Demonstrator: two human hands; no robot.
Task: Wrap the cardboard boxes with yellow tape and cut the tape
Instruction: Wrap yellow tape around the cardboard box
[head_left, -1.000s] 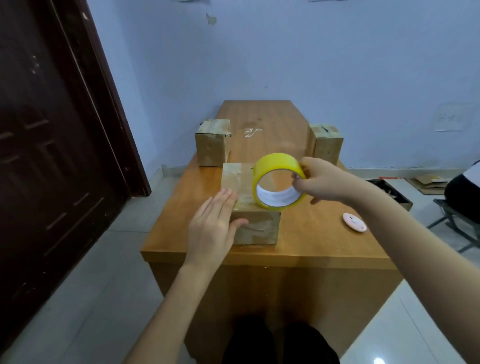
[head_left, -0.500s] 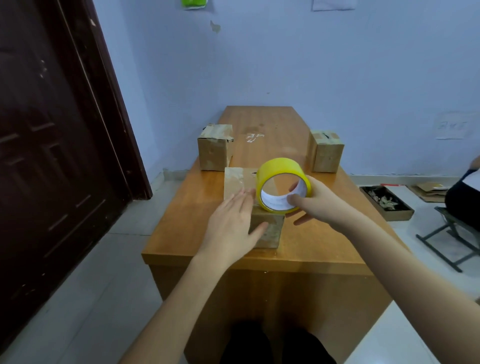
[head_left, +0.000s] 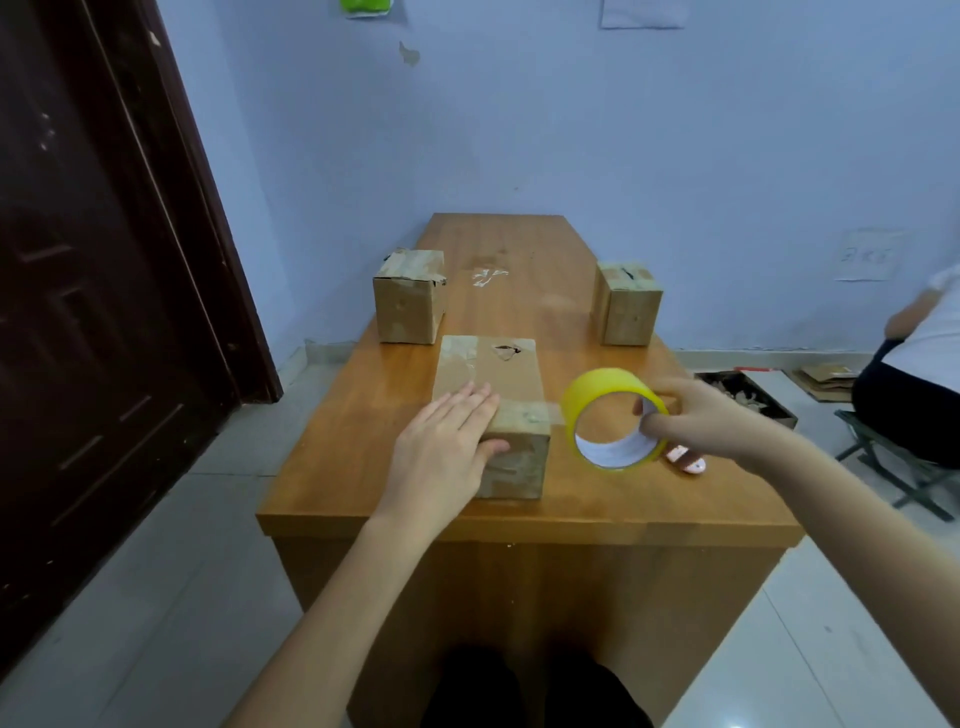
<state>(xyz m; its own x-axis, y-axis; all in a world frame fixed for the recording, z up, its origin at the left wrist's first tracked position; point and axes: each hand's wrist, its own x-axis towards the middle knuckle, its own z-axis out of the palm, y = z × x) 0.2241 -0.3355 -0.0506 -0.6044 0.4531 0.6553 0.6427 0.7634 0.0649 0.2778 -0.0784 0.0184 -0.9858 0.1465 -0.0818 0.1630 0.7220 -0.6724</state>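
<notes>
A cardboard box lies near the front edge of the wooden table. My left hand rests flat on its near left corner, fingers straight, thumb against the front face. My right hand grips a yellow tape roll to the right of the box, thumb inside the white core. A short stretch of pulled tape runs from the roll to the box's top right edge. Two more cardboard boxes stand farther back, one on the left and one on the right.
A small pink and white object lies on the table under my right hand. A dark door fills the left side. A seated person, a folding stool and cardboard scraps on the floor are at the right.
My right hand has carried the roll from above the box to its right side and lower, drawing tape out. My left hand has stayed pressed on the box.
</notes>
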